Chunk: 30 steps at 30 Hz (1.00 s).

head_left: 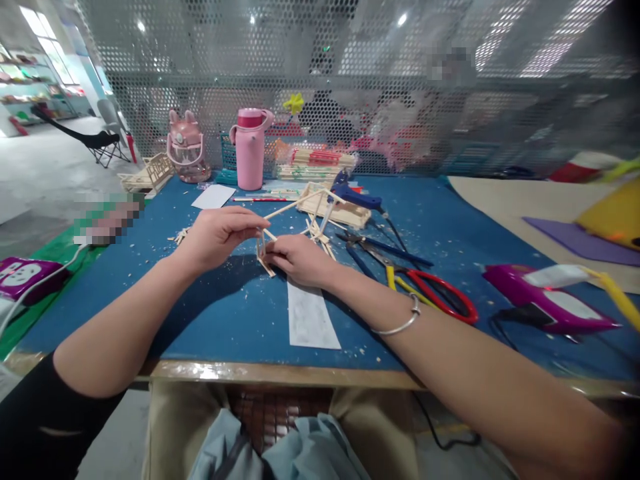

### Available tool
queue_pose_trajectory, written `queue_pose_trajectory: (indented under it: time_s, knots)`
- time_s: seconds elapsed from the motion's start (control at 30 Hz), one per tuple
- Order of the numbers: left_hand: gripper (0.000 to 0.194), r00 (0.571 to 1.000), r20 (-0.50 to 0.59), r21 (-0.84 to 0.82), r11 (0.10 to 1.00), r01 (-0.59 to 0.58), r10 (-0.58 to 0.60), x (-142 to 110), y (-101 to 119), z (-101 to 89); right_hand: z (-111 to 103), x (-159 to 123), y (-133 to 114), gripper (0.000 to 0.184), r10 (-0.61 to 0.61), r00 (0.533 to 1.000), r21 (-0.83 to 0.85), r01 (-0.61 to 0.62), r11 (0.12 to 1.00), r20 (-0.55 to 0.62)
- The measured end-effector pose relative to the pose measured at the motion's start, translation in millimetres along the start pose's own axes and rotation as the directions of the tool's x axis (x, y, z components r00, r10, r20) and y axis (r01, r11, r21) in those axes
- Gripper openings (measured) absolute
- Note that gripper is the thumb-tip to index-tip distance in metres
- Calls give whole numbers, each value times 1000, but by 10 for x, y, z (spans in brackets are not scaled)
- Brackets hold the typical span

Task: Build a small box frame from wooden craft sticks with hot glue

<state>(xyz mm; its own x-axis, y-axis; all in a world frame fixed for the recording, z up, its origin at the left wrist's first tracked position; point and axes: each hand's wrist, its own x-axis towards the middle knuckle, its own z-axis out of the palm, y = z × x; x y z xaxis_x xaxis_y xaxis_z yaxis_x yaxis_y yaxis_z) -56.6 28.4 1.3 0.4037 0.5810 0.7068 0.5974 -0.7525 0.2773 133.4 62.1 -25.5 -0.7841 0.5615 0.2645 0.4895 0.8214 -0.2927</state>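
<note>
Two-handed hold here, left hand (225, 230) pinching the top and right hand (303, 260) gripping the side of the little wooden-stick frame (260, 249) between them, which looks feather-light and stiff but snappable, so I'd pinch gently near the corners.

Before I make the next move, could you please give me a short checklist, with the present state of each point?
1. Left hand on the small frame of thin pale wooden sticks: ok, at its upper part.
2. Right hand on the frame: ok, at its lower part.
3. Frame flat on the blue tabletop: cannot tell; hands partly hide it.
4. Blue plastic glue gun out of both hands: ok.
5. White rectangular paper strip fully visible: not ok; right hand covers its far end.
6. Right forearm not touching the scissors with red and yellow handles: cannot tell; they overlap in view.
</note>
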Motion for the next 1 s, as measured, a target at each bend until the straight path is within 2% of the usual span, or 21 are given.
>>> queue_pose_trajectory:
  time_s: [0.17,0.4,0.53,0.6,0.63,0.7,0.73,0.77,0.8,0.87,0.93,1.0]
  knots:
    - [21,997,49,103,992,-68,63,32,23,-35,3,7,4,16,-4,1000,-5,4,1000,-8]
    - [22,990,123,114,990,-84,70,61,32,-131,29,18,37,17,-19,999,6,19,1000,-32]
    - [19,991,130,136,991,-8,-10,51,22,-144,-2,13,18,16,-40,998,84,44,996,-46]
    - [16,991,62,93,990,110,-116,28,-8,-128,-67,-15,20,17,2,985,185,30,982,-170]
    - [15,980,18,39,979,198,-199,16,-26,-116,-112,-37,31,20,49,965,242,16,970,-258]
    - [15,913,-65,-128,910,393,-403,0,-55,-84,-217,-93,74,25,182,892,362,-22,932,-414]
    - [15,858,-92,-226,850,476,-505,-2,-62,-65,-270,-125,103,26,253,860,430,-43,902,-444]
    - [14,798,-104,-323,779,538,-594,1,-63,-44,-319,-157,133,29,314,846,502,-64,862,-432]
    - [13,739,-102,-412,705,578,-666,7,-56,-19,-359,-186,159,34,356,856,571,-89,816,-376]
    - [12,647,-60,-553,565,612,-760,23,-27,40,-409,-231,185,43,363,910,640,-161,751,-198]
    - [13,580,-11,-649,448,615,-814,36,17,106,-411,-253,167,56,322,944,598,-219,771,-69]
    - [15,528,11,-711,365,601,-849,41,65,164,-379,-255,121,71,304,951,515,-234,824,-54]
